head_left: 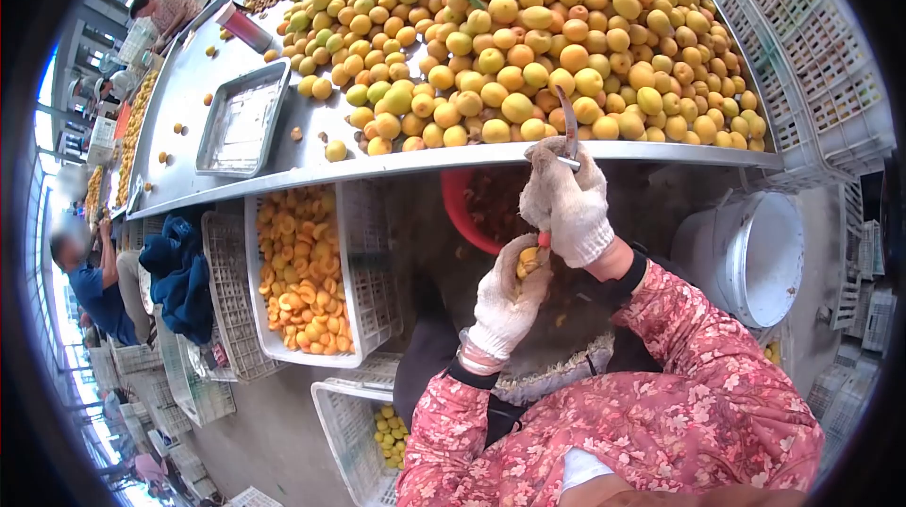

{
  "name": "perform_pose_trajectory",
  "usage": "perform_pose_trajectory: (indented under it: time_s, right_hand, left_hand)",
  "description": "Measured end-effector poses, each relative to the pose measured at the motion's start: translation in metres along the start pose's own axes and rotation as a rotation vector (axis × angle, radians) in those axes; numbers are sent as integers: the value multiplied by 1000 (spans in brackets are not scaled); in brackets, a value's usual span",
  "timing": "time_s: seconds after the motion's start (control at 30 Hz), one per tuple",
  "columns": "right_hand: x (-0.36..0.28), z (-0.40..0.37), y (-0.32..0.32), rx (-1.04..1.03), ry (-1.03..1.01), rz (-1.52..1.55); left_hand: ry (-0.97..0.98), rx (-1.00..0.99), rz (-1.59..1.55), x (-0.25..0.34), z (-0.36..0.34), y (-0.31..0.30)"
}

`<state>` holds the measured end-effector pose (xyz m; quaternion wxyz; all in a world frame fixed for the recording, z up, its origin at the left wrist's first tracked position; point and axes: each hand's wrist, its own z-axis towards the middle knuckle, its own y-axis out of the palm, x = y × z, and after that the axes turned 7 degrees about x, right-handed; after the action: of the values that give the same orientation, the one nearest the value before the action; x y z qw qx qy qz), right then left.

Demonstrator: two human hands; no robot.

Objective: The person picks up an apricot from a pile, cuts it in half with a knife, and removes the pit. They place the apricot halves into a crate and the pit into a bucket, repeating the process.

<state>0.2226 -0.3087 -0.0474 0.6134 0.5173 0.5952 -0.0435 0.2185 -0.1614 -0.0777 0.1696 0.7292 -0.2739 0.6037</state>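
My left hand, in a white knit glove, holds a yellow-orange apricot in its curled fingers, below the table edge. Just above and to the right, my right hand, gloved too, is closed around a knife whose curved blade points up and away from the apricot. A small red tip shows between the two hands, against the fruit. Beyond the blade, a large heap of whole apricots covers much of the metal table.
A crate of halved apricots stands below the table at left. A red basin sits under the edge, a white bucket at right. A metal tray lies on the table. Other people are at far left.
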Motion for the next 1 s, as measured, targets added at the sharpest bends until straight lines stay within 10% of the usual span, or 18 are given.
perform_pose_trajectory:
  time_s: [0.27, 0.43, 0.63, 0.7, 0.83, 1.0]
  right_hand:
    - [2, 15, -10, 112, 284, 193]
    - [-10, 25, -12, 109, 140, 231]
    - [-18, 3, -22, -455, -147, -854]
    - [-19, -2, -24, -720, -95, -1186]
    - [-22, 1, -24, -660, 13, -1081]
    - [3, 17, -33, -422, -329, -1139]
  left_hand:
    - [308, -27, 233, -11, 3, 1]
    - [-165, -49, -396, -8, 9, 4]
    - [-280, 74, -480, -16, 22, 7]
    - [16, 40, -98, -45, 28, 4]
    - [-3, 12, -50, -12, 24, 1]
    - [-163, -2, -318, -16, 24, 0]
